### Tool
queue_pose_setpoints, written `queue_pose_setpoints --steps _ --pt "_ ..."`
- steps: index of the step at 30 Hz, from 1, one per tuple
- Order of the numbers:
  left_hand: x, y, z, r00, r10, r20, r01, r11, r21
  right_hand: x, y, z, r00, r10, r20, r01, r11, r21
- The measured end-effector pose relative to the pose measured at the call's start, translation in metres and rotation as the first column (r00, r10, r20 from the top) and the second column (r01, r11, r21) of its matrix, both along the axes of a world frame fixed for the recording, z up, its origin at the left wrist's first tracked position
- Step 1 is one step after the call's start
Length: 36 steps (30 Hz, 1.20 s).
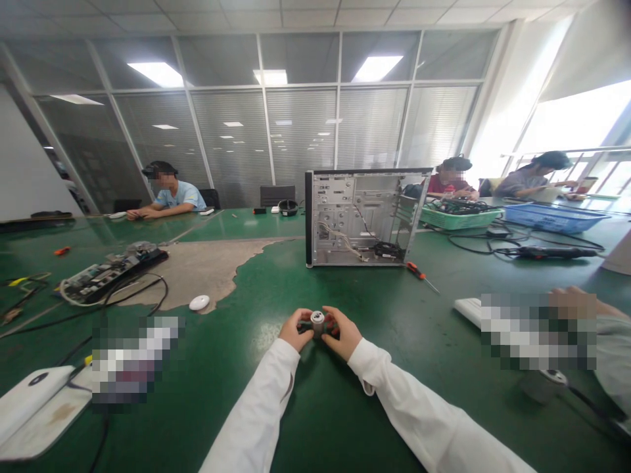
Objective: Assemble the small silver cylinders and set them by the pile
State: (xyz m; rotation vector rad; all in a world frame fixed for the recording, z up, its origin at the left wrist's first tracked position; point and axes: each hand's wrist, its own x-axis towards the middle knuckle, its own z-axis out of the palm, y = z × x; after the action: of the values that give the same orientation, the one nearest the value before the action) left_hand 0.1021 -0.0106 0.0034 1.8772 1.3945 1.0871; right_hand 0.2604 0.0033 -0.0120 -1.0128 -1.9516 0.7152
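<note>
A small silvery metal cylinder (318, 324) with dark marks or holes on its top is upright between my two hands, low over the green table (276, 295). My left hand (296, 330) grips its left side with bent fingers. On the other side my right hand (343, 334) holds it between thumb and fingers. Beyond the hands stands an open computer case (367, 217) with cables inside. An orange and black screwdriver (422, 276) lies by the case's lower right corner.
At left are circuit boards (113, 272), a cable and a round white object (200, 303). A green basket (461, 218) and a blue basket (552, 218) stand at back right. Another person's hand (574, 305) is at right. Other people sit across the table.
</note>
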Motion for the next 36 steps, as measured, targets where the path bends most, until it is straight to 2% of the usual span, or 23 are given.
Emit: queue_pose_setpoints --steps 5,10,15,21,26,30,36 --pt "0.002 0.005 -0.011 0.994 0.053 -0.096 -0.044 0.994 0.095 -0.002 -0.004 0.002 0.995 0.075 -0.059 -0.072 0.996 0.046" --pt "0.005 0.003 -0.005 0.991 0.110 -0.082 -0.096 0.983 0.158 -0.002 -0.003 0.002 0.993 0.089 -0.080 -0.090 0.996 -0.009" --pt "0.004 0.000 -0.001 0.997 0.076 0.026 -0.078 0.993 0.083 -0.002 -0.001 0.000 0.995 0.045 -0.087 -0.048 0.998 -0.030" --pt "-0.002 0.004 -0.005 0.983 -0.017 0.184 0.015 1.000 0.007 -0.004 -0.007 0.006 0.990 0.029 -0.139 -0.021 0.998 0.059" --pt "-0.002 0.008 -0.008 0.978 0.005 0.208 -0.002 1.000 -0.013 -0.006 -0.011 0.014 0.991 0.092 -0.095 -0.077 0.985 0.153" --pt "-0.002 0.010 -0.010 0.978 0.019 0.209 -0.015 1.000 -0.017 -0.006 -0.010 0.016 0.994 0.090 -0.060 -0.077 0.978 0.194" --pt "-0.002 0.010 -0.010 0.978 0.049 0.202 -0.045 0.999 -0.022 -0.012 -0.007 0.017 0.997 0.053 -0.055 -0.045 0.990 0.135"
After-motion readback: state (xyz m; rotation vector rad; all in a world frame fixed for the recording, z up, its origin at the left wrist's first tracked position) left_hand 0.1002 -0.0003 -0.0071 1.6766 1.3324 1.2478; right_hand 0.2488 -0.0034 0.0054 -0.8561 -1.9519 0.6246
